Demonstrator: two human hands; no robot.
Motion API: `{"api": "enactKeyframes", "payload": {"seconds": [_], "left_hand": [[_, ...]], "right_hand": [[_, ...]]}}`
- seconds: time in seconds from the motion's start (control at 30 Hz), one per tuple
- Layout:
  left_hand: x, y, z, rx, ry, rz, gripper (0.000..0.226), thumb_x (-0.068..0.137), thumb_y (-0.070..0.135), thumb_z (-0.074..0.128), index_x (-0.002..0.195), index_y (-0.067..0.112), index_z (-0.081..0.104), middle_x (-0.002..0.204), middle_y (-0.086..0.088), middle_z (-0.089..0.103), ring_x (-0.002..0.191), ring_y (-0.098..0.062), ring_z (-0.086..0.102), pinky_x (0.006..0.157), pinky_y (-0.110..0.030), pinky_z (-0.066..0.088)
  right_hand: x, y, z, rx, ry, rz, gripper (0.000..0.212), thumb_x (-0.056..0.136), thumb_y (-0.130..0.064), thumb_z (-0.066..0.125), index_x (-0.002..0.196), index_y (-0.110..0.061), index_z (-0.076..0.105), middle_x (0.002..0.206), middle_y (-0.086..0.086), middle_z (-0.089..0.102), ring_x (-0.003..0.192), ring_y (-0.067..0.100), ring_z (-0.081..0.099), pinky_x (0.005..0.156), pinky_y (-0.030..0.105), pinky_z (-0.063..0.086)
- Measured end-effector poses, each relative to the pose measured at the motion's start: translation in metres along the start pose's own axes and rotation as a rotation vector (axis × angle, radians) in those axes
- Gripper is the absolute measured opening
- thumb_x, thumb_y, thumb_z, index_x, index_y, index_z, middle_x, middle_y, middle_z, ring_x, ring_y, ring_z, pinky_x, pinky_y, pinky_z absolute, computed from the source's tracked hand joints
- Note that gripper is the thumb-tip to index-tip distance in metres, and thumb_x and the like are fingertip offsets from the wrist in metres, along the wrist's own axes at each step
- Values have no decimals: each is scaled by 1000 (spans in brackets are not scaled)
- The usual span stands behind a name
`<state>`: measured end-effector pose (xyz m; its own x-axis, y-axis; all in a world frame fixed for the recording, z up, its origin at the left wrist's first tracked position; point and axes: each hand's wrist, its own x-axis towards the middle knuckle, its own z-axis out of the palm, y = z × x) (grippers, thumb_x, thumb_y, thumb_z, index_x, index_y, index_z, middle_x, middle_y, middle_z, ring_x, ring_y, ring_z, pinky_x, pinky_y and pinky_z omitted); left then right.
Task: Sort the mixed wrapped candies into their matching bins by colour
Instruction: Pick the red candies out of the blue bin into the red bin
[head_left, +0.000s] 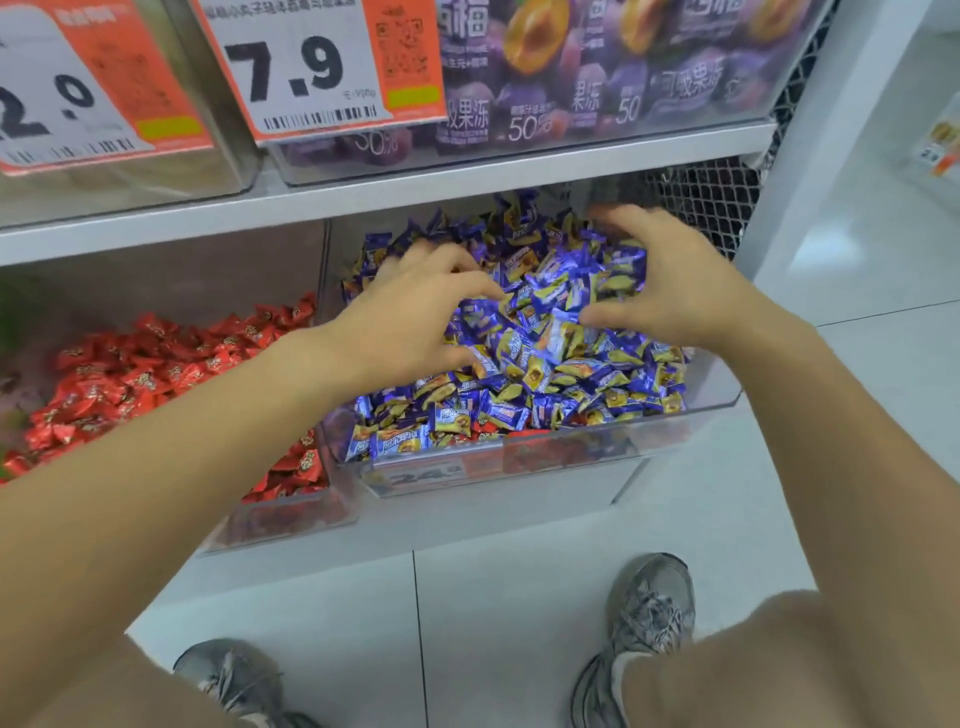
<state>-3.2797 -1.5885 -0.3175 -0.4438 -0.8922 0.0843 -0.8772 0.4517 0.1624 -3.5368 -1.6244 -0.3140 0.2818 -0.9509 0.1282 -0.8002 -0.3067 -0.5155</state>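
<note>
**Both hands deep in the purple bin**

Fingers of left hand and right hand spread and loosely curved, raking through purple-and-yellow wrapped candies; nothing clearly pinched. Heaped in the clear right-hand bin. A few red wrappers visible low at that bin's front, apparently not yet pulled out. Red candies piled in the neighbouring bin to the left. Sorting seemingly well along, strays remaining. Price card above reading "7.9"; "50%" on the purple packs.
</note>
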Motion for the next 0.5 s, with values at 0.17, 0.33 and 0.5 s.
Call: {"api": "enactKeyframes", "payload": {"seconds": [0.17,0.33,0.5], "left_hand": [[-28,13,0,-74,-262,-44,23,84,45,69,102,30,66,84,13,65,70,3,54,69,-21,46],[-27,11,3,32,-551,-92,31,97,44,51,116,26,67,90,10,69,81,-8,59,79,-27,48],[-8,10,8,27,-774,-192,47,95,57,46,135,33,51,110,7,61,93,-23,69,86,-34,51]], "right_hand": [[-26,-13,-16,-72,-77,-32,60,73,-35,86,128,-30,61,125,0,58,114,19,57,100,34,43],[-41,-42,4,-250,-339,63,46,97,-52,48,93,-10,67,82,6,68,85,21,63,79,32,49],[-31,-55,31,-346,-690,195,65,94,-72,26,104,-18,61,94,-3,54,94,21,52,82,33,41]]}}
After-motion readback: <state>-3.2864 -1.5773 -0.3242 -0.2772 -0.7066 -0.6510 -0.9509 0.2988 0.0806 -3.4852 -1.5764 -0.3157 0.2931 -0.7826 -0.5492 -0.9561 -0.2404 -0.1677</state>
